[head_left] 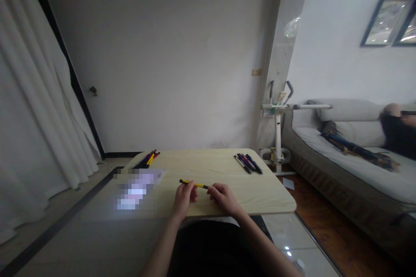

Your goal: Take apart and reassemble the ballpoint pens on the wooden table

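A yellow and black pen (194, 184) is held level just above the pale wooden table (266, 201), near its front edge. My left hand (184, 197) is closed around the pen's left part. My right hand (223, 197) pinches its right end. A bunch of pens (147, 159) in red, yellow and dark colours lies at the table's far left. Several dark pens (248, 162) lie in a group at the far right. A blurred paper sheet (136, 188) rests on the table to the left of my hands.
A white exercise machine (277, 132) stands past the table's right corner. A grey sofa (344, 156) with a person on it fills the right side. White curtains (29, 108) hang at the left. A bare wall lies behind the table.
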Tool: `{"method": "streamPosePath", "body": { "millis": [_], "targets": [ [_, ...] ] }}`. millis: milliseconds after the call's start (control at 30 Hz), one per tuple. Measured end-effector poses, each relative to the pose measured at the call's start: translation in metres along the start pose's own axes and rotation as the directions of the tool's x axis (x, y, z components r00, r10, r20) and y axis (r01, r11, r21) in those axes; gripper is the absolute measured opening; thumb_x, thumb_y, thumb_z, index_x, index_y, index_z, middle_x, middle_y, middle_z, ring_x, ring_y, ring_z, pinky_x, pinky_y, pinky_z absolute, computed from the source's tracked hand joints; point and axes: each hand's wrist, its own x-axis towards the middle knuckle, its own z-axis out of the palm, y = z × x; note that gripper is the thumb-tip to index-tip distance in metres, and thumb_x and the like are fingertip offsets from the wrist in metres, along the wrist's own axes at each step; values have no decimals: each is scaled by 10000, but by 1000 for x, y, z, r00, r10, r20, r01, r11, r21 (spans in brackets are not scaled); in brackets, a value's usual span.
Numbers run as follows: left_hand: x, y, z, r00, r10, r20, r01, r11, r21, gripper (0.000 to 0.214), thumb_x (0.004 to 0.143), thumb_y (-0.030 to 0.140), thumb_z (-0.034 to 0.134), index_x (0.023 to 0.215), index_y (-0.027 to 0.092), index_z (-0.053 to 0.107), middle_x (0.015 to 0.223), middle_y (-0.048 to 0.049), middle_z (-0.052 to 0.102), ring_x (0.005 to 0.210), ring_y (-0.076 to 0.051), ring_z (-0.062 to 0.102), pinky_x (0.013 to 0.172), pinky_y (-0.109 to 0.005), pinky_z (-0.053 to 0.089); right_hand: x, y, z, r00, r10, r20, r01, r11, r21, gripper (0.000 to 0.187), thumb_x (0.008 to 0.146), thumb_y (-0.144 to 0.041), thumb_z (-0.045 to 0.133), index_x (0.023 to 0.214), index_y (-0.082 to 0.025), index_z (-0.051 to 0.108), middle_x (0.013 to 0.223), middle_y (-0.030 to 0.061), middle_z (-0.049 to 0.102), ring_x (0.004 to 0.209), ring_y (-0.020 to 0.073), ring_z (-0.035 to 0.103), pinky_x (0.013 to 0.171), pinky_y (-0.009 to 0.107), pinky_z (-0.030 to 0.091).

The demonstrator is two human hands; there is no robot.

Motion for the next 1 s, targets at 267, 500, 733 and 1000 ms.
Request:
{"method": "streamPosePath", "body": {
  "millis": [267,500,733,1000],
  "targets": [
    [0,0,1,1000,6,-7,-6,1000,-26,359,647,469,565,613,113,542,477,11,507,399,-86,457,386,-196,355,0,-2,2,999,23,41,-23,1000,16,491,811,-515,338,620,-127,571,504,3,505,457,85,436,447,188,326],
    [-2,2,2,997,-15,-72,11,999,-46,373,644,480,565,652,107,548,485,18,499,402,-79,450,375,-185,342,0,-2,3,999,-32,-32,32,999,-7,307,772,-440,472,812,-148,556,561,-14,534,492,93,469,482,197,372],
    [-2,4,4,996,-40,-77,39,999,-4,424,610,535,575,627,113,541,474,11,503,395,-89,464,370,-191,355,2,6,4,999,-31,-40,32,999,18,285,776,-427,466,764,-150,532,552,-13,527,481,91,468,458,194,369],
    [-4,2,4,997,-13,-71,18,997,74,505,617,608,516,572,107,564,434,-15,518,376,-103,473,367,-199,357,2,7,4,999,-23,-25,24,998,49,251,753,-397,504,798,-152,537,578,-16,534,502,94,484,471,199,378]
  ]
}}
